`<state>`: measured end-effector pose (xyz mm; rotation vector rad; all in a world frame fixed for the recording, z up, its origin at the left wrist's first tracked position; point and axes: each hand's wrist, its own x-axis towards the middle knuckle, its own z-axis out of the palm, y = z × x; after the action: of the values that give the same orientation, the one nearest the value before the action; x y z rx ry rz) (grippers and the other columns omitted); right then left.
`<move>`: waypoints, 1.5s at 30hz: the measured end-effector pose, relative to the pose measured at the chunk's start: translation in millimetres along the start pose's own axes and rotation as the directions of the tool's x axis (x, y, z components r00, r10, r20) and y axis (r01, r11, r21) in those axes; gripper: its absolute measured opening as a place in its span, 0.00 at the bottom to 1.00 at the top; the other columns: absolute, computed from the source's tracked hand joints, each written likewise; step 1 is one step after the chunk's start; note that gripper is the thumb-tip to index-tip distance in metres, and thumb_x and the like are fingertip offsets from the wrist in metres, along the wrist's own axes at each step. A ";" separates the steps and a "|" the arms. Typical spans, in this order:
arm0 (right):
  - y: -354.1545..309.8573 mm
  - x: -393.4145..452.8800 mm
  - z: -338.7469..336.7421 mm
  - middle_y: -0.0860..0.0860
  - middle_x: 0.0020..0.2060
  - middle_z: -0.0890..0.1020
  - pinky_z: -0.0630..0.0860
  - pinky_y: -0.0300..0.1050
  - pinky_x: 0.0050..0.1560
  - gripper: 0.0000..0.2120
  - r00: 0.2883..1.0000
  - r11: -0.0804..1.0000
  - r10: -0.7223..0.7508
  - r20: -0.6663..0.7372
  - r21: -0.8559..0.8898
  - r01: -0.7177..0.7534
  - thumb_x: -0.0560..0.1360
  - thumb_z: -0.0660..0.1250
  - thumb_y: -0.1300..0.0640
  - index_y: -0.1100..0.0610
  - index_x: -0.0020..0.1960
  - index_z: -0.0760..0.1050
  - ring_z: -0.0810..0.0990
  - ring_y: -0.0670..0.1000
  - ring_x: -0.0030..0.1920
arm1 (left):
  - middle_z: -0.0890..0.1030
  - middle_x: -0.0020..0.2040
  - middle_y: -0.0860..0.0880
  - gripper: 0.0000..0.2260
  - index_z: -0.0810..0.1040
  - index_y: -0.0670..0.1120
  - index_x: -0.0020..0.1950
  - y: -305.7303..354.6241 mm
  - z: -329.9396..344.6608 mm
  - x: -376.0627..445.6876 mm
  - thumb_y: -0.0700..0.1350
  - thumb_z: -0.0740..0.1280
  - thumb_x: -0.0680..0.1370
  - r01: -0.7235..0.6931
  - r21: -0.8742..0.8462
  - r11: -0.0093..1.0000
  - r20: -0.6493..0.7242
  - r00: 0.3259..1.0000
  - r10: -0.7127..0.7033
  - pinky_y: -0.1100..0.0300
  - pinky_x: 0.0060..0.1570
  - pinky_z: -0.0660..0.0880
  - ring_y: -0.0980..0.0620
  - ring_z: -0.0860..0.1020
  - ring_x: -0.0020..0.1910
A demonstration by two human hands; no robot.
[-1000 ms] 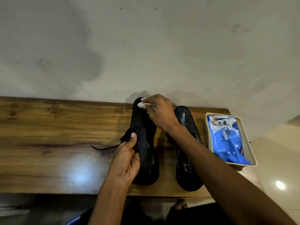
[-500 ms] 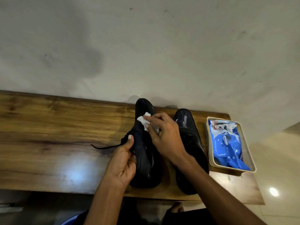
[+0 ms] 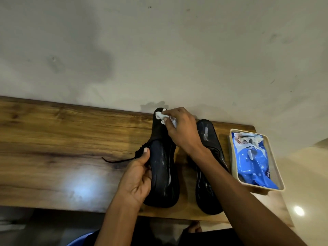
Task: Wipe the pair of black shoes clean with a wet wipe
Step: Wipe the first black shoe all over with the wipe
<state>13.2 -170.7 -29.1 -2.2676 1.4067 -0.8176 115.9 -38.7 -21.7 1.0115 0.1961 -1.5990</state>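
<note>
A wooden bench [image 3: 53,139] stood against a pale wall [image 3: 159,50] that was smudged with grey stains and small dark marks. Light glared off the wood near its front edge. To the right lay a cream floor [image 3: 305,174] — glossy, with one bright reflection.

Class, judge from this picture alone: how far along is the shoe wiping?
Done: a wet wipe is out of the blue pack in the tray. In hand: the left hand grips the left shoe while the right hand rubs the wipe on its far end. Left: the right shoe stands untouched; whether it was already wiped cannot be told.
</note>
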 end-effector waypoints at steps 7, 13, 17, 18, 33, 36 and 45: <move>-20.5 -65.3 -18.8 0.52 0.55 0.80 0.75 0.40 0.56 0.12 0.999 0.993 -0.012 0.044 0.119 0.007 0.78 0.68 0.61 0.55 0.61 0.81 0.79 0.47 0.55 | 0.86 0.40 0.39 0.12 0.79 0.38 0.54 0.3 -0.3 -2.5 0.46 0.62 0.83 -0.014 -0.067 0.998 0.009 1.000 0.014 0.52 0.43 0.83 0.46 0.86 0.36; -7.2 -22.6 -14.5 0.55 0.55 0.82 0.77 0.48 0.55 0.13 0.999 0.998 0.039 -0.001 0.045 -0.039 0.79 0.67 0.59 0.54 0.62 0.81 0.80 0.53 0.55 | 0.85 0.46 0.39 0.16 0.78 0.37 0.56 -3.4 3.0 -2.2 0.49 0.61 0.83 0.022 -0.075 0.997 0.033 0.999 -0.020 0.52 0.46 0.82 0.45 0.83 0.46; -13.2 -34.4 -15.8 0.52 0.56 0.80 0.69 0.32 0.53 0.13 0.998 0.999 0.010 0.066 0.037 -0.013 0.79 0.66 0.60 0.53 0.62 0.80 0.78 0.50 0.57 | 0.86 0.46 0.38 0.18 0.78 0.37 0.59 -3.9 2.9 -2.0 0.51 0.61 0.83 0.023 -0.108 0.994 0.070 0.997 -0.016 0.48 0.51 0.81 0.44 0.84 0.45; -17.2 -43.8 -17.8 0.52 0.56 0.79 0.68 0.29 0.53 0.13 0.997 0.998 -0.011 0.080 0.055 0.007 0.79 0.66 0.60 0.52 0.62 0.80 0.77 0.48 0.57 | 0.86 0.46 0.38 0.18 0.79 0.37 0.59 -3.9 2.4 -3.3 0.51 0.60 0.83 0.017 -0.118 0.993 0.083 0.997 -0.007 0.49 0.49 0.81 0.44 0.85 0.43; -35.8 -66.4 -4.9 0.51 0.51 0.76 0.75 0.44 0.53 0.13 0.986 0.992 -0.127 0.112 0.011 0.127 0.80 0.67 0.55 0.54 0.63 0.81 0.75 0.49 0.53 | 0.87 0.43 0.40 0.15 0.80 0.39 0.54 -3.5 -3.5 -2.5 0.47 0.58 0.85 -0.082 -0.190 0.978 0.054 0.994 0.094 0.56 0.43 0.83 0.49 0.87 0.39; -30.8 -32.3 3.5 0.54 0.51 0.77 0.76 0.47 0.51 0.12 0.992 0.993 -0.118 0.049 -0.011 0.119 0.79 0.68 0.58 0.57 0.61 0.82 0.77 0.53 0.51 | 0.86 0.51 0.40 0.15 0.80 0.38 0.57 -1.3 -4.1 -1.7 0.47 0.59 0.85 -0.092 -0.135 0.987 0.023 0.995 0.096 0.55 0.48 0.80 0.49 0.86 0.45; -40.0 -96.0 -2.8 0.51 0.54 0.76 0.69 0.29 0.54 0.11 0.990 0.990 -0.117 0.078 0.091 0.110 0.79 0.68 0.60 0.55 0.61 0.79 0.75 0.46 0.54 | 0.85 0.48 0.39 0.17 0.78 0.37 0.61 4.7 -11.3 0.1 0.49 0.58 0.85 -0.044 -0.158 0.986 -0.028 0.999 0.040 0.53 0.48 0.79 0.46 0.84 0.46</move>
<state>6.4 -66.9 -32.1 -2.3041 1.1920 -0.7929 125.5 -33.2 -26.8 0.9064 0.3125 -1.5079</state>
